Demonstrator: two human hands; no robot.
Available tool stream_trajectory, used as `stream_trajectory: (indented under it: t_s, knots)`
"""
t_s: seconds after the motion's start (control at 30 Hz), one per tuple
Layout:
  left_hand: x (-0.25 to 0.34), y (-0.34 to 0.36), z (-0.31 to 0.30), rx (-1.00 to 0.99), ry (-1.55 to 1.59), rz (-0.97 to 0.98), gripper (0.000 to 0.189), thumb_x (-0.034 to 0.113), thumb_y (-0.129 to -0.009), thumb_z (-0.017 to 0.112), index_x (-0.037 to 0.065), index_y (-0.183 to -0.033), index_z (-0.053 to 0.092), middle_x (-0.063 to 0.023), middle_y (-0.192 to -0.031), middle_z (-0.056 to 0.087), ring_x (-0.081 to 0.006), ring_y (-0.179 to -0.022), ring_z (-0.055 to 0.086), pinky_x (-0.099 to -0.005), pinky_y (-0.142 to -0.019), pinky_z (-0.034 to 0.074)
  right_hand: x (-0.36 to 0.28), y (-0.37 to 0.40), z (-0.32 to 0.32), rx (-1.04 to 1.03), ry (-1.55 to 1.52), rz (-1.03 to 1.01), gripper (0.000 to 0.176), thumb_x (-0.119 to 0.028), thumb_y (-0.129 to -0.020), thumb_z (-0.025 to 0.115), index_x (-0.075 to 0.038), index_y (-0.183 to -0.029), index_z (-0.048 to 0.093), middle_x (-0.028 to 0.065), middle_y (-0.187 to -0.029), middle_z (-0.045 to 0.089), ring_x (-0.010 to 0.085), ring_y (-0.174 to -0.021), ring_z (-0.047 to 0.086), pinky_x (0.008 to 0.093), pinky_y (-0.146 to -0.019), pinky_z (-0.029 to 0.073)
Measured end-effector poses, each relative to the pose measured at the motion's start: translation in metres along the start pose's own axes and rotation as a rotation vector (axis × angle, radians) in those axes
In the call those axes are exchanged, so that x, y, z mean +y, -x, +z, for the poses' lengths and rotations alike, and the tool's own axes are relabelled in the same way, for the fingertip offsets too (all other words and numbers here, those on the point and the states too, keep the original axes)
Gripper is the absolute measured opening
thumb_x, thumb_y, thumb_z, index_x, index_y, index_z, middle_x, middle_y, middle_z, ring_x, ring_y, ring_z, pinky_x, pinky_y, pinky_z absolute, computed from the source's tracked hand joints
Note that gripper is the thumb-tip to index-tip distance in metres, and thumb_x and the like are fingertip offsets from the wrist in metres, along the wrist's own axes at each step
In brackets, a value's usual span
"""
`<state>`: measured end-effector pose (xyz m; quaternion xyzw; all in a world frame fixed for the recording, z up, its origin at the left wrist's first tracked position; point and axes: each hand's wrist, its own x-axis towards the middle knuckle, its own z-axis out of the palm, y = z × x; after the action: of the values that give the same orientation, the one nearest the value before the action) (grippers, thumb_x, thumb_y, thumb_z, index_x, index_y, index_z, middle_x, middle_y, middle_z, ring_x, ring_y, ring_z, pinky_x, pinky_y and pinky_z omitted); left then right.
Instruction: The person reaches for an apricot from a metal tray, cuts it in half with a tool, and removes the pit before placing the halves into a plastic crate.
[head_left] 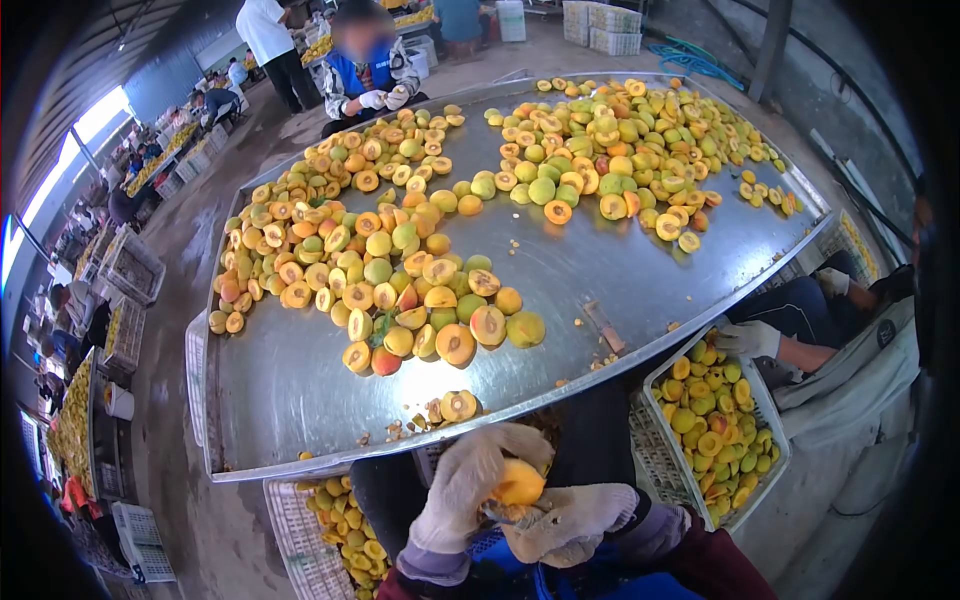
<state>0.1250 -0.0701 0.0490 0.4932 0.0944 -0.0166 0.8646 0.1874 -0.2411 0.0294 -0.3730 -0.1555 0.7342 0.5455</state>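
Observation:
In front of my lap, my left hand (478,485), in a pale, soiled work glove, is closed around a yellow peach (519,483). The orange side of the fruit shows between the fingers. Close against it, my right hand (570,522) is closed too, in a greyish glove darkened at the fingertips. A small dark, shiny bit shows between the two hands, but I cannot make out what the right fingers grip. Just beyond, a peach half (458,406) lies at the near edge of the metal table (580,270), beside small loose scraps.
Two heaps of whole and halved peaches (375,265) (610,145) cover much of the table. Crates of peaches stand by my left leg (300,535) and right leg (715,430). A gloved person (375,85) sits across; another person's gloved hand (750,338) is at right.

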Motion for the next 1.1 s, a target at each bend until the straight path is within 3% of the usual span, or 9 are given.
stream_trajectory:
  t_s: [0.03,0.2,0.3,0.5,0.73,0.83,0.87,0.93,1.1]
  knots:
    - [0.001,0.001,-0.007,-0.264,0.056,-0.033,0.06,0.046,-0.093,0.058,-0.008,-0.118,0.055,-0.0224,-0.112,0.062,-0.0271,-0.099,0.063,-0.0403,-0.088,0.052,0.005,-0.002,0.001,-0.039,0.027,-0.072,0.025,-0.036,-0.091,0.065,-0.011,-0.091,0.059,-0.0025,-0.063,0.053,0.0074,-0.047,0.049,0.0221,-0.041,0.037]
    - [-0.031,-0.003,-0.034,-0.34,0.241,-0.042,0.07,0.053,-0.09,0.059,-0.008,-0.122,0.052,-0.0252,-0.114,0.06,-0.0304,-0.096,0.063,-0.0424,-0.088,0.052,0.015,-0.011,0.002,-0.023,0.026,-0.139,0.027,-0.038,-0.093,0.063,-0.012,-0.092,0.059,-0.0028,-0.061,0.052,0.0075,-0.047,0.049,0.0227,-0.043,0.038]
    - [-0.025,0.004,-0.017,0.036,0.314,0.041,0.069,0.056,-0.09,0.056,-0.005,-0.122,0.052,-0.0262,-0.115,0.06,-0.0315,-0.096,0.064,-0.0413,-0.085,0.055,0.003,-0.009,0.008,0.104,0.155,-0.023,0.031,-0.042,-0.093,0.061,-0.011,-0.093,0.057,-0.0019,-0.06,0.053,0.008,-0.047,0.049,0.0233,-0.043,0.039]
    - [-0.025,0.007,-0.002,0.273,0.13,0.143,0.069,0.057,-0.092,0.054,-0.006,-0.12,0.052,-0.0264,-0.117,0.06,-0.0295,-0.098,0.064,-0.0412,-0.086,0.055,0.004,-0.014,0.016,0.254,0.267,-0.026,0.037,-0.046,-0.093,0.061,-0.01,-0.089,0.054,0.0,-0.058,0.053,0.0082,-0.046,0.05,0.0224,-0.042,0.039]
    - [-0.033,0.017,0.007,0.298,-0.071,0.431,0.055,0.045,-0.094,0.059,-0.005,-0.116,0.056,-0.0244,-0.109,0.064,-0.029,-0.097,0.065,-0.0385,-0.085,0.054,0.013,-0.013,0.002,-0.063,-0.082,0.031,0.031,-0.039,-0.092,0.063,-0.009,-0.088,0.058,-0.0009,-0.06,0.054,0.0084,-0.045,0.05,0.0225,-0.042,0.041]
    - [-0.033,0.005,-0.013,0.041,-0.58,0.666,0.057,0.052,-0.096,0.051,-0.002,-0.111,0.055,-0.021,-0.096,0.064,-0.0309,-0.082,0.066,-0.0399,-0.073,0.055,0.012,-0.012,0.007,-0.111,-0.151,-0.024,0.028,-0.035,-0.091,0.064,-0.008,-0.09,0.06,-0.0012,-0.064,0.055,0.0081,-0.049,0.05,0.0217,-0.045,0.041]
    - [-0.032,0.007,-0.011,0.039,-0.58,0.665,0.057,0.052,-0.096,0.051,-0.002,-0.111,0.055,-0.021,-0.096,0.064,-0.0309,-0.082,0.066,-0.0399,-0.073,0.055,0.013,-0.012,0.009,-0.08,-0.173,-0.106,0.027,-0.033,-0.09,0.065,-0.007,-0.09,0.061,-0.0013,-0.066,0.055,0.0078,-0.051,0.05,0.0211,-0.046,0.04]
    - [-0.019,0.014,0.008,0.107,0.116,0.029,0.054,0.05,-0.093,0.055,-0.002,-0.106,0.058,-0.0207,-0.095,0.061,-0.0304,-0.083,0.062,-0.0386,-0.071,0.053,0.007,-0.012,0.005,-0.142,-0.15,-0.101,0.025,-0.032,-0.09,0.066,-0.007,-0.091,0.06,-0.0012,-0.068,0.055,0.0077,-0.053,0.05,0.0207,-0.048,0.04]
    - [-0.033,0.002,-0.008,0.041,0.501,-0.009,0.056,0.045,-0.095,0.058,-0.003,-0.122,0.052,-0.0199,-0.108,0.062,-0.0289,-0.093,0.065,-0.0408,-0.085,0.055,0.008,-0.011,-0.006,-0.053,-0.092,-0.049,0.024,-0.029,-0.09,0.066,-0.007,-0.096,0.06,-0.0007,-0.068,0.055,0.0079,-0.055,0.05,0.0209,-0.05,0.041]
